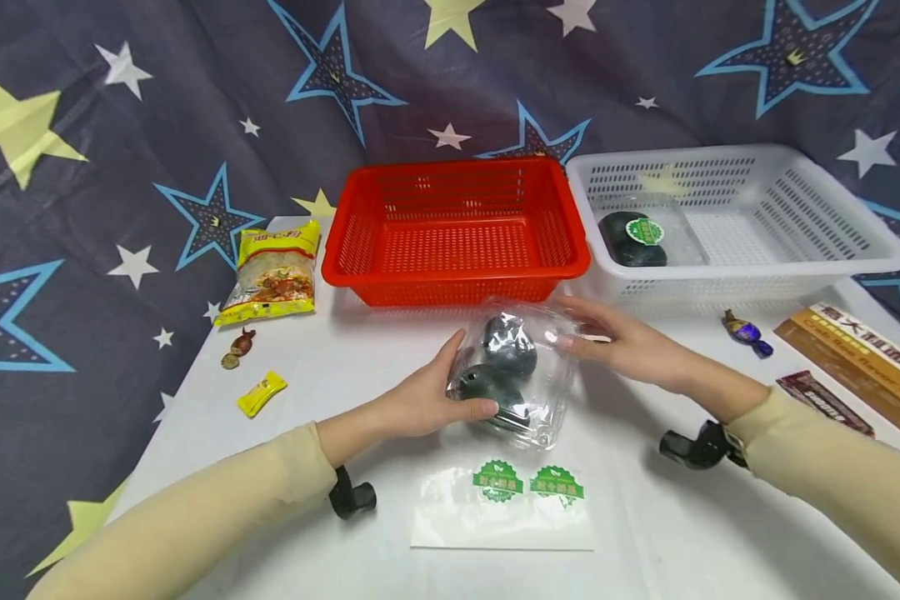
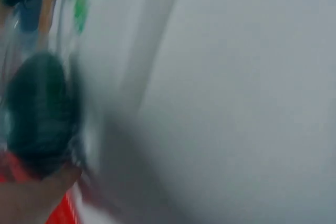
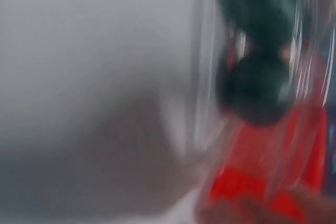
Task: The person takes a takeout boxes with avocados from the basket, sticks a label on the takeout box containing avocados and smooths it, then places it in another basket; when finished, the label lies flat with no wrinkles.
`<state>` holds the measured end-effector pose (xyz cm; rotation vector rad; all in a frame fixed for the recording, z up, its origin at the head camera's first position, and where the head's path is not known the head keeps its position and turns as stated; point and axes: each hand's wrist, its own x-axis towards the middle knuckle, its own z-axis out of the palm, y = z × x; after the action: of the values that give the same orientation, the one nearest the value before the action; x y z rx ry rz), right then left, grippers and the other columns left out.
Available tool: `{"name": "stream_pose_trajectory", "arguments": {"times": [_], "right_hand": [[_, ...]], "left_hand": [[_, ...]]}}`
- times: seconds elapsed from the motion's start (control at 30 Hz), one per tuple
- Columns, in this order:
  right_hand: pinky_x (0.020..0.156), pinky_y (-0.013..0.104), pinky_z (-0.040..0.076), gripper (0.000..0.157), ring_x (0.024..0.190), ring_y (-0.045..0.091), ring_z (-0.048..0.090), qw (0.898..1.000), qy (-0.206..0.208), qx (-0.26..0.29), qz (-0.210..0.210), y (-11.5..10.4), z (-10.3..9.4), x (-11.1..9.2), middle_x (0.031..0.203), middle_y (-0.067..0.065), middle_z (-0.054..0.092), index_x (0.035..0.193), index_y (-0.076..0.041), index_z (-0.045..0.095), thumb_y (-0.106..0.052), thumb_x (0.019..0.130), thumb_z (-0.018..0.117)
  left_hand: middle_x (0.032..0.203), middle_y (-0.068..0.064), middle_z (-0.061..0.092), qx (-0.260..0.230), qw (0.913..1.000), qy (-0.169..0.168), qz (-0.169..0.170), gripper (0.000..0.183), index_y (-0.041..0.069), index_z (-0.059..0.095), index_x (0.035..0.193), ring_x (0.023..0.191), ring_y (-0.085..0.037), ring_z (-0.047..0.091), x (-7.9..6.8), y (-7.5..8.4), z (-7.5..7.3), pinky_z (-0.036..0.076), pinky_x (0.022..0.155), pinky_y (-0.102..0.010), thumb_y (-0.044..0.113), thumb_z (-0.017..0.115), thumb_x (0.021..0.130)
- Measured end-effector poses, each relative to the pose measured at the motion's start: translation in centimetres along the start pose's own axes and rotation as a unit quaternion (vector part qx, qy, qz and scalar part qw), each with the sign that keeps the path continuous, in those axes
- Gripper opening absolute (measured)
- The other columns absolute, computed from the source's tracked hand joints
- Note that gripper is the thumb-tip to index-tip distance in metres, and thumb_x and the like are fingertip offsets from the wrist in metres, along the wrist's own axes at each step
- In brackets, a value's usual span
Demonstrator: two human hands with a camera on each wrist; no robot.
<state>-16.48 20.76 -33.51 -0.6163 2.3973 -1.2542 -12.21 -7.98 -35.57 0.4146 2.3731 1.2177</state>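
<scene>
The left hand (image 1: 424,405) grips one side of a clear clamshell (image 1: 549,387) of two avocados (image 1: 510,348), the right hand (image 1: 633,343) the other. The clamshell is between the sticker sheet (image 1: 498,525) and the red basket (image 1: 457,282) by the far edge of the table (image 1: 633,508)

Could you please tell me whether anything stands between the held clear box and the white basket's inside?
Yes: the white basket's near wall, which the held clear box likely needs lifting over; the right hand, at the box's edge, is on that side.
</scene>
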Motion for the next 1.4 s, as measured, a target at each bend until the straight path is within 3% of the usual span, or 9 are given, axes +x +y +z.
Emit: {"name": "stream_pose_trajectory", "arguments": {"times": [0.23, 0.4, 0.6, 0.7, 0.83, 0.97, 1.17, 1.23, 1.4], "right_hand": [[0.106, 0.058, 0.028, 0.066, 0.141, 0.030, 0.022, 0.991, -0.125, 0.025, 0.030, 1.3, -2.1, 3.4, 0.154, 0.004, 0.028, 0.150, -0.030, 0.028, -0.035, 0.092, 0.060], [0.107, 0.052, 0.031, 0.074, 0.142, 0.032, 0.019, 0.979, -0.176, 0.103, 0.024, 2.0, -2.4, 4.1, 0.157, 0.007, 0.017, 0.154, -0.024, 0.019, -0.022, 0.092, 0.061], [0.104, 0.051, 0.036, 0.078, 0.141, 0.037, 0.017, 0.970, -0.176, 0.169, 0.017, 2.6, -1.8, 3.3, 0.157, 0.012, 0.016, 0.154, -0.023, 0.014, -0.015, 0.092, 0.060], [0.102, 0.052, 0.038, 0.077, 0.138, 0.040, 0.023, 0.974, -0.150, 0.169, 0.010, 2.6, -1.2, 2.3, 0.155, 0.015, 0.018, 0.154, -0.021, 0.014, -0.014, 0.092, 0.060], [0.099, 0.052, 0.041, 0.081, 0.134, 0.043, 0.032, 0.977, -0.097, 0.184, 0.033, 2.1, 0.1, 0.4, 0.153, 0.022, 0.020, 0.154, -0.020, 0.009, -0.014, 0.093, 0.060], [0.096, 0.049, 0.045, 0.085, 0.128, 0.042, 0.040, 0.980, -0.044, 0.188, 0.056, 1.1, 1.6, -1.3, 0.149, 0.028, 0.025, 0.154, -0.019, 0.003, -0.019, 0.093, 0.062], [0.091, 0.045, 0.049, 0.086, 0.124, 0.041, 0.045, 0.984, -0.003, 0.173, 0.044, 0.4, 2.5, -2.6, 0.146, 0.030, 0.028, 0.155, -0.018, 0.002, -0.020, 0.093, 0.062], [0.092, 0.045, 0.048, 0.087, 0.125, 0.042, 0.045, 0.986, -0.007, 0.163, 0.038, 0.6, 2.4, -2.7, 0.148, 0.029, 0.026, 0.155, -0.023, 0.002, -0.020, 0.092, 0.063], [0.094, 0.047, 0.046, 0.092, 0.125, 0.046, 0.044, 0.991, -0.027, 0.133, 0.013, 1.4, 1.7, -2.8, 0.154, 0.024, 0.017, 0.154, -0.029, 0.003, -0.019, 0.090, 0.067]], "left_hand": [[0.154, -0.004, 0.027, 0.004, 0.9960, -0.084, 0.030, 0.105, 0.024, 0.006, 0.154, 0.141, -0.020, 0.025, 2.2, -0.3, -2.7, 0.020, 0.113, -0.045, 0.035, 0.078, 0.079], [0.154, 0.001, 0.026, 0.003, 0.9875, -0.151, 0.046, 0.103, 0.029, 0.010, 0.154, 0.139, -0.016, 0.025, 3.7, -0.6, -4.6, 0.021, 0.113, -0.043, 0.029, 0.079, 0.079], [0.154, 0.012, 0.024, 0.028, 0.9818, -0.181, 0.049, 0.095, 0.038, 0.016, 0.152, 0.137, -0.011, 0.025, 4.5, -1.0, -6.3, 0.024, 0.112, -0.041, 0.031, 0.077, 0.079], [0.153, 0.008, 0.028, -0.001, 0.9794, -0.189, 0.071, 0.087, 0.030, 0.023, 0.152, 0.137, -0.014, 0.029, 4.8, -1.4, -6.9, 0.028, 0.111, -0.041, 0.021, 0.074, 0.083], [0.146, 0.002, 0.042, -0.019, 0.9851, -0.155, 0.071, 0.070, 0.022, 0.035, 0.149, 0.132, -0.016, 0.040, 5.0, -2.1, -7.5, 0.034, 0.108, -0.039, 0.015, 0.068, 0.088], [0.136, -0.001, 0.052, -0.039, 0.9964, -0.072, 0.022, 0.055, 0.019, 0.044, 0.143, 0.126, -0.017, 0.047, 4.7, -2.5, -7.2, 0.038, 0.104, -0.037, 0.020, 0.064, 0.092], [0.145, -0.011, 0.041, -0.092, 0.9954, 0.024, 0.015, 0.067, 0.009, 0.029, 0.149, 0.132, -0.026, 0.042, 3.1, -2.5, -5.3, 0.037, 0.105, -0.037, 0.026, 0.062, 0.094], [0.151, -0.012, 0.032, -0.094, 0.9948, 0.019, 0.034, 0.078, 0.009, 0.019, 0.152, 0.136, -0.027, 0.037, 2.3, -2.8, -4.9, 0.034, 0.107, -0.038, 0.023, 0.066, 0.091], [0.159, -0.003, 0.012, -0.120, 0.9895, -0.042, 0.069, 0.103, 0.015, 0.002, 0.154, 0.141, -0.026, 0.027, 1.1, -3.2, -4.2, 0.031, 0.109, -0.037, 0.012, 0.075, 0.082]]}}
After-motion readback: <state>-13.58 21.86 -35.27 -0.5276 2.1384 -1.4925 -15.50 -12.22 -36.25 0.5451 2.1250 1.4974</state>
